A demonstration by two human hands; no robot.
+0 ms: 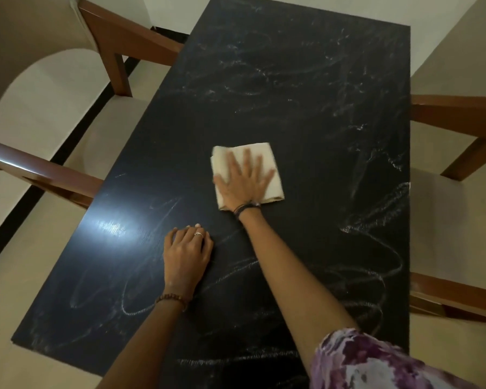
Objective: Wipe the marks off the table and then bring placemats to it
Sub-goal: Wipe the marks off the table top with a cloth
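On the table [306,94], right hand [243,183] presses cloth [272,189], fingers spread flat

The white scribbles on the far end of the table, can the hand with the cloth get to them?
Probably yes. The right hand presses the cloth flat mid-table, and nothing lies between it and the far marks, though the arm already looks stretched.

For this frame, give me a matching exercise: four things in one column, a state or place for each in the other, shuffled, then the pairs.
Things:
1. right hand
2. left hand
3. cloth
4. chalk marks

States:
A. folded, lying mid-table
B. fingers bent, resting on the bare table
C. scrawled across the dark surface
D. spread flat, pressing on the cloth

Pairs: 1-D, 2-B, 3-A, 4-C
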